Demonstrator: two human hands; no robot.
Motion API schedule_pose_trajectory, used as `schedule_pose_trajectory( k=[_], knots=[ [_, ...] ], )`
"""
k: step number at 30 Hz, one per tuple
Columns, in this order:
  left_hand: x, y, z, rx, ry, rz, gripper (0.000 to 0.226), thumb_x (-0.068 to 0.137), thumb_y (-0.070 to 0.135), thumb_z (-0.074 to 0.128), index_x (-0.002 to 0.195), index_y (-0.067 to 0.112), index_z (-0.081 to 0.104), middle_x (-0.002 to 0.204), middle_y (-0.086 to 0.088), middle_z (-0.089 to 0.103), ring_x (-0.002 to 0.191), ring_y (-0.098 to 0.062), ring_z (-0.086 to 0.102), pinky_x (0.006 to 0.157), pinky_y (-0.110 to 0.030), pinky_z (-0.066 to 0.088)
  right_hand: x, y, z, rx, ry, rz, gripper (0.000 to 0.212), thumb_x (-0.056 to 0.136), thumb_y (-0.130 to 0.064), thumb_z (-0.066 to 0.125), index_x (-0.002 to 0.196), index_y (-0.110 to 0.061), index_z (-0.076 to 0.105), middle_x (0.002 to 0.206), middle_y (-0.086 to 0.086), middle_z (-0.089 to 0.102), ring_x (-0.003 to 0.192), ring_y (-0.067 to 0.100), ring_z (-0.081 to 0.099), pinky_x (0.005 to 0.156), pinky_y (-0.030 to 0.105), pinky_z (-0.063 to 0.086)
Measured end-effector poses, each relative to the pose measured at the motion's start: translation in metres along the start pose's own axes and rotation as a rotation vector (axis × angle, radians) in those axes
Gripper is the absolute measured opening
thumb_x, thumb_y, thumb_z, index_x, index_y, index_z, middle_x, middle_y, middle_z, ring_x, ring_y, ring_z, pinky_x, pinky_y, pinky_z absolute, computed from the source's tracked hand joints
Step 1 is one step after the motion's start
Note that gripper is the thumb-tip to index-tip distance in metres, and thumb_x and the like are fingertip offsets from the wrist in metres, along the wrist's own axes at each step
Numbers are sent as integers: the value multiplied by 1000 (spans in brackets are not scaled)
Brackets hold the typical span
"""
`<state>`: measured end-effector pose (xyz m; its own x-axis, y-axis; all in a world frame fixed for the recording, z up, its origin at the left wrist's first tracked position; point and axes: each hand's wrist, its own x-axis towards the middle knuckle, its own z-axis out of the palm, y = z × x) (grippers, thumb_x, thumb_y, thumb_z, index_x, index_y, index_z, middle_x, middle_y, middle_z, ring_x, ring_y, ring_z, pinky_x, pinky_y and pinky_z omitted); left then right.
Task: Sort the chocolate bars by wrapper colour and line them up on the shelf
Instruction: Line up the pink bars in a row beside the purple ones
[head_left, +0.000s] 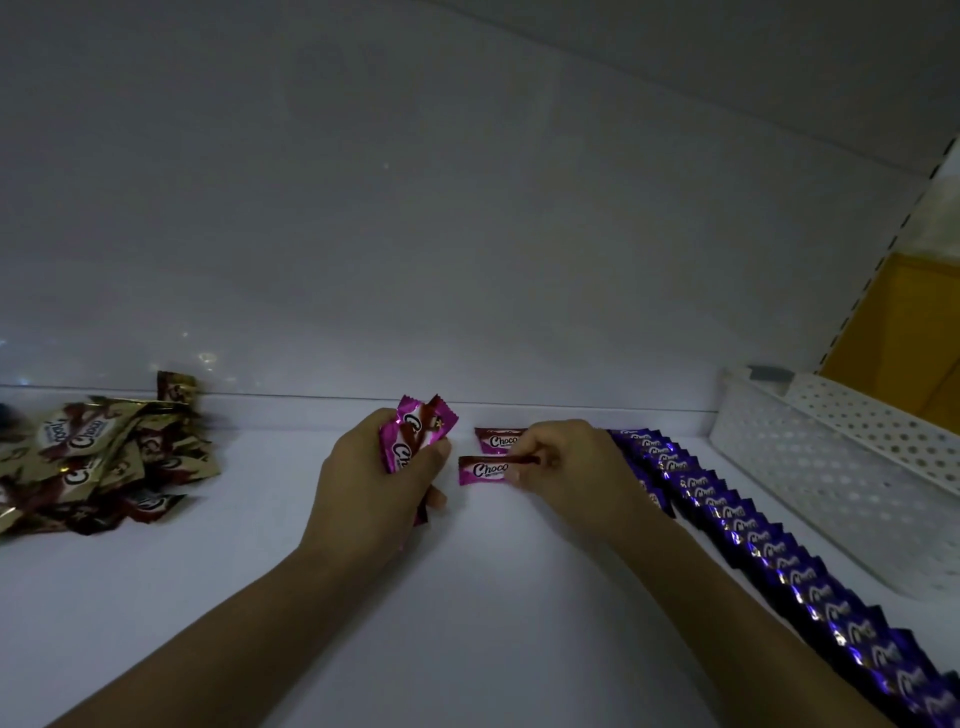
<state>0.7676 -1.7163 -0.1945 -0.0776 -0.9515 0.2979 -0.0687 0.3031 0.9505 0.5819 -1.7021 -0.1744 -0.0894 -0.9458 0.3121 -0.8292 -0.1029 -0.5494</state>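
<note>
Head-camera view, looking forward and down in dim light onto a white shelf (260, 597) that is running back to a pale back wall (467, 234). Two bare forearms are reaching in from six o'clock toward the middle of the frame. The left hand (379, 478) is gripping a bunch of pink-wrapped bars (421, 426), its fingers and thumb curling round them so that the crimped ends are fanning out toward twelve o'clock above the knuckles. Just at three o'clock of it, the right hand (566, 467) is pinching the right end of the nearer pink bar (483, 470) between thumb and fingertips, the other fingers curling in; this bar is lying flat on the shelf with its length running from nine to three o'clock. The farther pink bar (496, 440) is lying just at twelve o'clock of it, parallel and close, partly hiding behind the right hand's fingers. At three o'clock of the right hand, a row of purple-wrapped bars (753, 540) is lying overlapped like tiles, running from near the back wall down toward five o'clock and out of the frame's corner. At nine o'clock, well apart from the hands, a heap of gold-and-brown-wrapped bars (98, 457) is lying loose and unsorted against the back wall. At three o'clock, beyond the purple row, a white perforated basket (831, 467) is standing on the shelf, with a yellow panel (904, 332) showing behind it.
</note>
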Motion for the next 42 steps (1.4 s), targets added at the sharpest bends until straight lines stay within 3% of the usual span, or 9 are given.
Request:
schedule_pose_trajectory(
  k=[4,9,13,18,25,34,36,39,42],
  knots=[
    [0,-1,0,14,-15,8,4,91,22,61,95,23,60,52,5,65,49,-2,62,44,-7,43,3,10,-2,-166,64,17,21,88,-14,61,105,-19,72,102,-1,71,95,17,63,86,29,46],
    [0,-1,1,-7,-17,-6,4,90,21,63,93,24,61,58,1,67,50,-7,64,45,-11,46,9,14,-6,-198,119,7,21,95,-17,52,100,-25,71,97,-6,70,92,15,60,91,37,42],
    [-1,-1,1,-1,-17,14,4,91,24,60,89,27,60,75,-1,71,52,-8,64,48,-12,49,17,15,3,-400,131,19,24,97,-25,47,106,-33,68,105,-3,65,102,17,54,84,31,29],
    [0,-1,2,15,-20,18,5,91,26,60,86,28,59,75,0,71,51,-8,64,48,-12,48,22,12,9,-563,160,-18,29,99,-28,43,119,-34,63,112,1,58,106,20,48,87,33,32],
    [-1,-2,0,35,-14,8,5,92,29,58,89,26,60,77,4,71,54,-7,64,49,-11,49,-1,6,8,-398,88,-115,31,95,-15,46,119,-22,65,118,1,62,104,20,57,97,34,40],
    [-3,4,2,4,-79,-8,12,93,30,54,99,22,60,80,5,72,53,-13,65,52,-16,51,-5,-1,10,-425,0,-93,32,96,-18,44,122,-22,64,119,2,62,107,19,56,98,33,42],
    [-4,5,2,-6,-120,-18,11,92,32,54,99,23,57,82,5,73,56,-17,67,52,-20,52,-6,-9,8,-127,99,-93,25,96,-23,51,110,-17,70,106,2,68,99,15,61,91,31,46],
    [-5,6,2,-15,-144,-17,12,93,31,55,95,20,57,83,4,74,55,-20,68,47,-21,49,-9,-28,2,559,-56,12,24,92,-28,58,93,-10,74,82,2,74,79,7,68,70,15,50],
    [-4,7,0,10,-149,4,18,94,31,54,92,14,59,82,-1,74,56,-21,69,58,-33,55,-10,-35,1,675,-98,-1,13,88,-5,61,94,1,71,75,5,71,68,6,66,64,11,47]
  ],
)
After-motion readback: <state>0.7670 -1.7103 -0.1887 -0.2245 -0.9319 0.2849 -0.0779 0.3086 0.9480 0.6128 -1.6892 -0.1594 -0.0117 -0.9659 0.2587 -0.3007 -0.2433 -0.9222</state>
